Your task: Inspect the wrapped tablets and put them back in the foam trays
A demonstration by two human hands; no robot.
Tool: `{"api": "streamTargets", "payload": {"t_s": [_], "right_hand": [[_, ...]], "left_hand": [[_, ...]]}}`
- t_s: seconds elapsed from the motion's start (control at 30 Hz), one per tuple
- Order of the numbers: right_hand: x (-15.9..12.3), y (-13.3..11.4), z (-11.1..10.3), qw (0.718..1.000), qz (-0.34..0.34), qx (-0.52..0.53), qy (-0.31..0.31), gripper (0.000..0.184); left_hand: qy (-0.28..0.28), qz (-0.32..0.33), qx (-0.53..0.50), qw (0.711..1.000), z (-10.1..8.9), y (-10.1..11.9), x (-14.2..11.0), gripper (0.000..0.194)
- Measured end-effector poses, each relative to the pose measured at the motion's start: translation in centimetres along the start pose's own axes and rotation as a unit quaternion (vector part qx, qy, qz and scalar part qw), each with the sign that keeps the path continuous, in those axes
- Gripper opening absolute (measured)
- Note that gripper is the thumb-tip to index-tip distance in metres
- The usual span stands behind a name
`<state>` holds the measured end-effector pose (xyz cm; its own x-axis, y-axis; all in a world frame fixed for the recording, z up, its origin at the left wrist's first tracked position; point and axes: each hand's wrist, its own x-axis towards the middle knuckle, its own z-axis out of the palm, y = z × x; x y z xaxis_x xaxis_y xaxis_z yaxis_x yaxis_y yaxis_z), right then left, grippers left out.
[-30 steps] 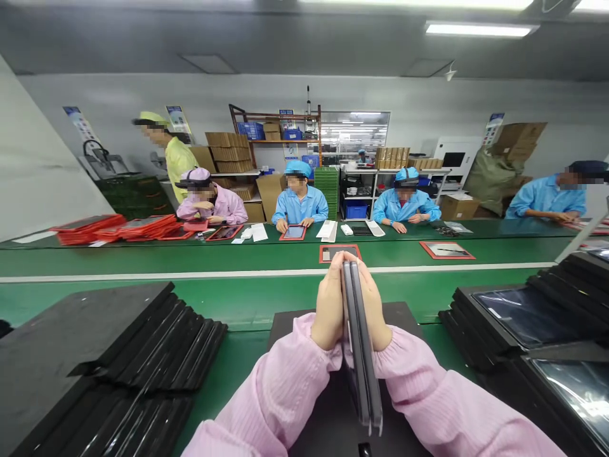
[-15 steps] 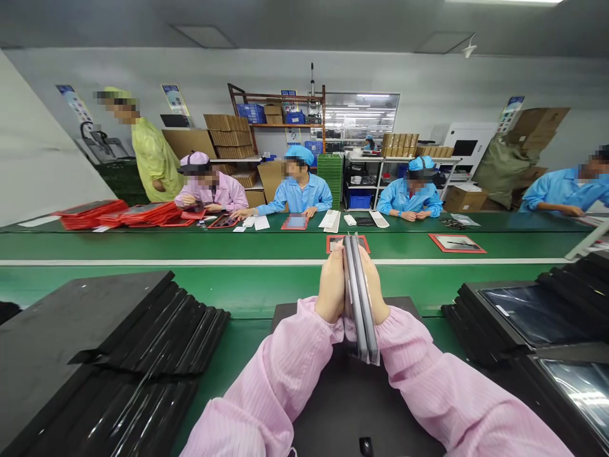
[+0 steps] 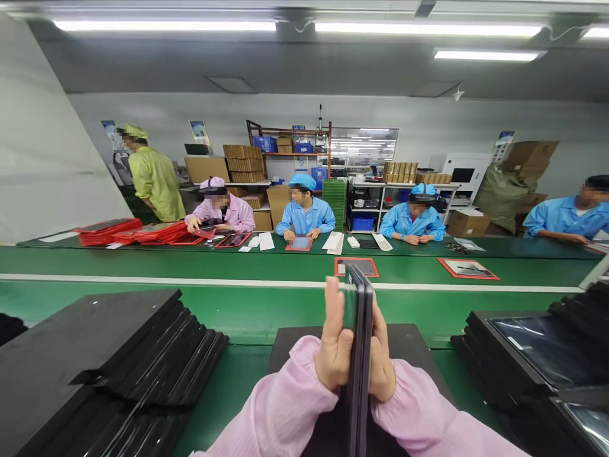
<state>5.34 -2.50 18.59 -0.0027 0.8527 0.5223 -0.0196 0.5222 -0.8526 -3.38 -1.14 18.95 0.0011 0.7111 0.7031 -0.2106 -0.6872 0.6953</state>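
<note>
Two thin dark slabs that look like tablets [image 3: 362, 355] stand upright on edge, pressed face to face between my hands. The left one's glossy face shows. My left hand [image 3: 335, 349] bears on that face with the thumb, its other fingers stretched upward and partly off the surface. On the opposite face, my right hand [image 3: 382, 358] grips from the right with fingers bent; its fingertips are partly hidden. Beneath the slabs lies a dark flat pad [image 3: 404, 343]. The slabs' lower end runs out of view.
Black glossy sleeves and a grey-black board [image 3: 95, 343] are piled at left. At right stands a stack of dark sleeves with a screen panel [image 3: 537, 343]. Across the green bench [image 3: 266, 304] lie red-framed panels [image 3: 469, 268]; co-workers sit behind, one person [image 3: 155, 174] stands.
The view has tilted upward. The slabs have come lower and closer and show more edge-on. My left fingers have lifted from the face, and my right fingers have bent.
</note>
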Motion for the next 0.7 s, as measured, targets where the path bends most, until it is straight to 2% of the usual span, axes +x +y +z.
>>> {"api": "streamTargets", "payload": {"t_s": [0.1, 0.2, 0.43, 0.6, 0.7], "right_hand": [[-0.9, -2.2, 0.3, 0.999, -0.037, 0.028, 0.027, 0.047], [-1.9, -3.4, 0.4, 0.998, -0.034, 0.048, -0.002, 0.046], [-3.3, -4.2, 0.1, 0.996, -0.019, 0.089, -0.008, 0.042], [-2.9, -4.4, 0.1, 0.996, -0.011, 0.089, -0.004, 0.043], [-2.0, -4.2, 0.1, 0.998, 0.022, 0.057, 0.018, 0.051]], "left_hand": [[-0.019, -0.103, -0.01, 0.994, 0.9, 3.4, 0.2, 0.052], [0.001, -0.136, -0.001, 0.991, 1.3, 4.9, -0.7, 0.053], [0.014, -0.133, -0.006, 0.991, 1.4, 5.1, -2.3, 0.049], [0.027, -0.142, -0.014, 0.989, 1.5, 5.3, -1.8, 0.051], [0.039, -0.169, -0.02, 0.985, 1.8, 5.0, -0.8, 0.058]]}}
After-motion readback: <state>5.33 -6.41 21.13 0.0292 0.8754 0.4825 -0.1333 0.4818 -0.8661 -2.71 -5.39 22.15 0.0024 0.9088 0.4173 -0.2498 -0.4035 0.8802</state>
